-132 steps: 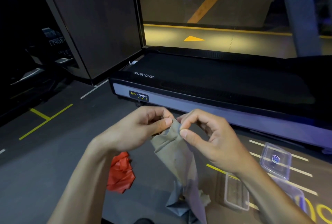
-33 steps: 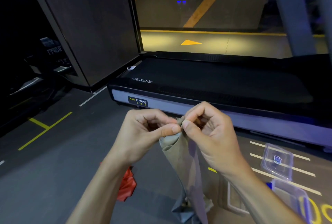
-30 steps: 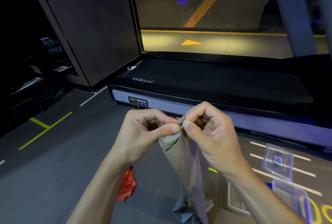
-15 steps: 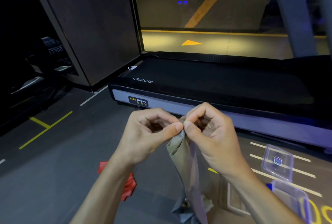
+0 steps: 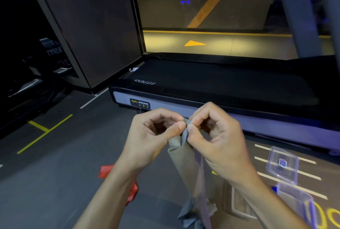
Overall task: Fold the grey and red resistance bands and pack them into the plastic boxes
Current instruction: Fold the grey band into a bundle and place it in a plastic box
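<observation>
Grey band [image 5: 189, 162]: top edge pinched between both hands, rest hanging to floor.
Left hand [image 5: 154, 136]: thumb and forefinger pinch it.
Right hand [image 5: 217, 136]: pinching alongside, touching left.
Red band [image 5: 132, 190]: under left forearm.
Plastic boxes [image 5: 283, 164]: right of right hand.

Left hand [image 5: 150, 136] and right hand [image 5: 219, 136] pinching grey band [image 5: 189, 164] top, red band [image 5: 132, 190] on floor

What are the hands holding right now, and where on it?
Both the left hand and right hand pinch the top edge of the grey stretchy resistance band between thumb and fingertips; the rest hangs down to the floor.
</observation>
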Demonstrator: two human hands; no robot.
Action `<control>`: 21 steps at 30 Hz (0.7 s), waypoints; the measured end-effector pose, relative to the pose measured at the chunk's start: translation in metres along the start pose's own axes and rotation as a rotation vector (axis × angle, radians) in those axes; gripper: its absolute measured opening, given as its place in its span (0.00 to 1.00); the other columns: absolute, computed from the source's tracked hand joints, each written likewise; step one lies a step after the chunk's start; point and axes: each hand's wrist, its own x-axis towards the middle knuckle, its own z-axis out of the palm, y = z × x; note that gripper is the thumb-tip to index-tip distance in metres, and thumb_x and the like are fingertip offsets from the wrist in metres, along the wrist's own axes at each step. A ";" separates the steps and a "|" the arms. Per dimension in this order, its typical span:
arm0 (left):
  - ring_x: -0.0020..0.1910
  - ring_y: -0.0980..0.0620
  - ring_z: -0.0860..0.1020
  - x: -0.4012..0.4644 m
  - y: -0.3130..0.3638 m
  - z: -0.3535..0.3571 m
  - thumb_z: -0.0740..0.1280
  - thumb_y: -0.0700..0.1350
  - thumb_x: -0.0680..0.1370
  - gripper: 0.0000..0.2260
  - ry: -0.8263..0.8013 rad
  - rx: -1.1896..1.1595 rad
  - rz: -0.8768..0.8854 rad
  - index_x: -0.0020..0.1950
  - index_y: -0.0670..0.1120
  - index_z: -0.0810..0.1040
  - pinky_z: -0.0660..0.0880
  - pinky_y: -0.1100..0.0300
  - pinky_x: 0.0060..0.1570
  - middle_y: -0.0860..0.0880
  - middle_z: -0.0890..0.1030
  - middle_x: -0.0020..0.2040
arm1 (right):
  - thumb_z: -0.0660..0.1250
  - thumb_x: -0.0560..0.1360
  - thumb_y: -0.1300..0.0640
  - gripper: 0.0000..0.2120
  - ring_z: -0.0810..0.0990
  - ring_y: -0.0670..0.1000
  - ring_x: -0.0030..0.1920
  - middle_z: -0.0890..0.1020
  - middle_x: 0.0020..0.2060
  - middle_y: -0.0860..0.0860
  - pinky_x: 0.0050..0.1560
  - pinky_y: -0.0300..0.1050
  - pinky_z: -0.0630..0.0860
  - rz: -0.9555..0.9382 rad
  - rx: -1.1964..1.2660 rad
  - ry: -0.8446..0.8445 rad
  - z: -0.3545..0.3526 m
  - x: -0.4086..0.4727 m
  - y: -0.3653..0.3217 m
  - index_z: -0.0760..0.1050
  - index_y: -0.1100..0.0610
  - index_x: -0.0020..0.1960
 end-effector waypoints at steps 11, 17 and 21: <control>0.35 0.55 0.81 0.002 0.007 -0.003 0.76 0.39 0.72 0.04 -0.071 -0.032 -0.069 0.43 0.48 0.87 0.76 0.65 0.37 0.48 0.85 0.37 | 0.70 0.72 0.63 0.06 0.77 0.61 0.40 0.78 0.38 0.53 0.39 0.61 0.73 -0.030 -0.024 -0.033 -0.006 0.000 0.002 0.74 0.57 0.40; 0.36 0.51 0.82 0.000 0.005 0.002 0.78 0.43 0.71 0.02 -0.001 -0.074 -0.082 0.40 0.49 0.87 0.78 0.61 0.38 0.44 0.86 0.38 | 0.70 0.72 0.66 0.07 0.77 0.61 0.40 0.78 0.38 0.53 0.40 0.61 0.73 -0.035 -0.010 -0.020 -0.006 0.000 0.001 0.75 0.58 0.39; 0.36 0.51 0.82 -0.001 0.003 0.005 0.77 0.47 0.69 0.04 0.052 -0.122 -0.104 0.39 0.48 0.87 0.77 0.60 0.37 0.43 0.86 0.38 | 0.71 0.72 0.67 0.07 0.77 0.60 0.40 0.78 0.37 0.53 0.40 0.61 0.73 -0.044 -0.020 -0.020 -0.005 0.000 -0.001 0.75 0.59 0.39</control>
